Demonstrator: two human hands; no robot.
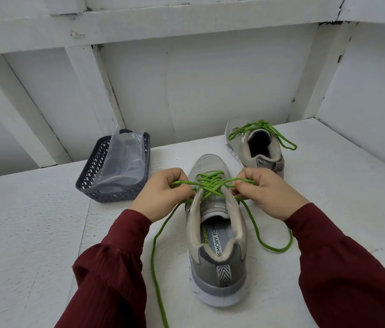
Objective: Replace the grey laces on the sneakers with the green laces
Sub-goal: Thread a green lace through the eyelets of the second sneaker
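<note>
Item: near sneaker [219, 263], frame centre; green lace [210, 185] crossed over tongue; left hand [163, 192] and right hand [271, 192], each grip pinching a strand; best drawn outward evenly, both sides together

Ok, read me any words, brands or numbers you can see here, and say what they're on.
"MEMORY FOA": on the insole of the near sneaker; the end of the word is hidden.
"CHER": greenish brand lettering beside it on that insole; its start is hidden and it is blurred.
Far sneaker: nothing readable.
</note>
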